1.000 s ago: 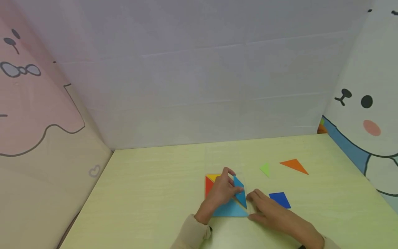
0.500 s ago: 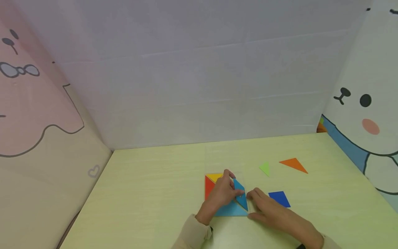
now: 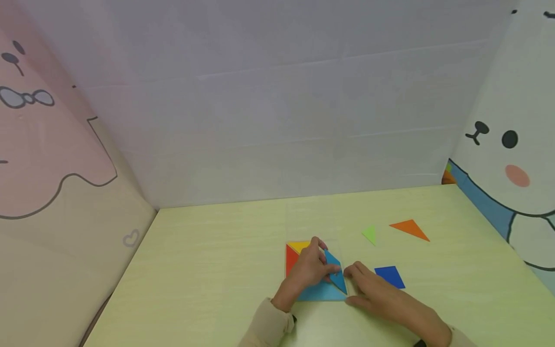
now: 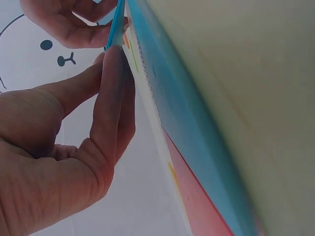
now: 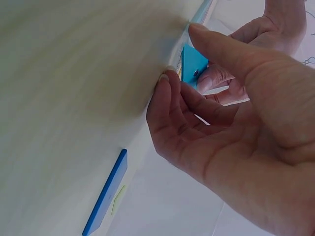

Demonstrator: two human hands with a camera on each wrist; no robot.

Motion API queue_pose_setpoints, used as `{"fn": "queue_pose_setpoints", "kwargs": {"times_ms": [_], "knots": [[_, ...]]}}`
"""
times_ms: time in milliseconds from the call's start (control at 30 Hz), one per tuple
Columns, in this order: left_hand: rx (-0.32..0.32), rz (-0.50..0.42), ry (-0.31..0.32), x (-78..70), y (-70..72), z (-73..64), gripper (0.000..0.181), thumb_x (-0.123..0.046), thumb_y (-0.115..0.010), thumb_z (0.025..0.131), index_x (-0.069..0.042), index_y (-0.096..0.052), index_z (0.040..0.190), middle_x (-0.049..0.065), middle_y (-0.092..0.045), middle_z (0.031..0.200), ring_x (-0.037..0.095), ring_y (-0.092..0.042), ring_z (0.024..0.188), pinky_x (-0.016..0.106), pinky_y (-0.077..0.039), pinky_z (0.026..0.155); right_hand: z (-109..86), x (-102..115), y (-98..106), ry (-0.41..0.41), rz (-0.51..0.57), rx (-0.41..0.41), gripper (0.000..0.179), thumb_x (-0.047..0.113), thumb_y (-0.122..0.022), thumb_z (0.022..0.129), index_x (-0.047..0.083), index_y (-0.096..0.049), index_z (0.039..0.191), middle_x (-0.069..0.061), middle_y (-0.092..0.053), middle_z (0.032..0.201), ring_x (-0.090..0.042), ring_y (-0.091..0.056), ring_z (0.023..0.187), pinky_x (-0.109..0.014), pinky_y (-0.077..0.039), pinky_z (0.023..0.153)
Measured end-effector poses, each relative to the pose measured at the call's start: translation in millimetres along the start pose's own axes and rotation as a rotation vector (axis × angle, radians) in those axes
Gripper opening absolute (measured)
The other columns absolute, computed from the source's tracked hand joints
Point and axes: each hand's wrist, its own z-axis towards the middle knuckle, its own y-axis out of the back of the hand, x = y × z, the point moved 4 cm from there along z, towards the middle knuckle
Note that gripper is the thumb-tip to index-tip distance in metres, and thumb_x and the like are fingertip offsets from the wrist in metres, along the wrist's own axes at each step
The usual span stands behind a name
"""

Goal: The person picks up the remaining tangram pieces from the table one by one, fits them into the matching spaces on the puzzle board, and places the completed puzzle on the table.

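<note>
A square tangram tray lies on the table, with a yellow piece, a red triangle and a large light-blue triangle in it. Above its right part, my left hand pinches a blue parallelogram piece between thumb and fingers. This piece stands tilted in the right wrist view, a small dark spot on its face. My right hand rests at the tray's lower right corner, thumb and bent fingertips against the edge. The left hand covers the tray's middle.
To the right lie a dark-blue four-sided piece, a small lime-green triangle and an orange triangle. A pale wall sheet closes off the table's back; printed cartoon sheets flank both sides.
The blue parallelogram has shifted slightly down and to the right in the left hand, its lower tip closer to the tray's corner. The right hand has stayed in place.
</note>
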Motion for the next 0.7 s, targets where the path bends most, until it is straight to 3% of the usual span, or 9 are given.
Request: {"fn": "queue_pose_setpoints", "kwargs": {"times_ms": [267,500,700], "knots": [[-0.007,0.003,0.014,-3.3,-0.5,-3.3,0.045,-0.009,-0.083,0.087,-0.002,-0.048,0.113,0.002,-0.056,0.07,0.018,-0.065,0.051,0.023,-0.043,0.058,-0.6,0.8,0.3,-0.034,0.03,0.007,0.04,0.02,-0.075,0.095,0.002,-0.052,0.123,-0.001,-0.047,0.11,-0.003,-0.044,0.079,-0.022,-0.04,0.069],[-0.046,0.137,0.011,-4.5,-1.9,-5.0,0.044,-0.012,-0.086,0.085,-0.004,-0.05,0.108,-0.001,-0.05,0.062,0.009,-0.048,0.049,0.02,-0.035,0.051,-0.9,0.2,-0.4,-0.031,0.021,0.003,0.041,0.022,-0.075,0.095,0.002,-0.052,0.122,-0.001,-0.048,0.11,-0.004,-0.044,0.082,-0.023,-0.041,0.07],[-0.053,0.211,0.023,-4.6,-3.0,-4.9,0.046,-0.016,-0.087,0.084,-0.002,-0.052,0.111,-0.001,-0.049,0.065,0.009,-0.045,0.055,0.021,-0.035,0.052,-1.2,0.6,-0.2,-0.037,0.016,-0.003,0.04,0.021,-0.075,0.095,0.004,-0.051,0.123,0.0,-0.049,0.112,-0.006,-0.046,0.086,-0.024,-0.043,0.073]]}}
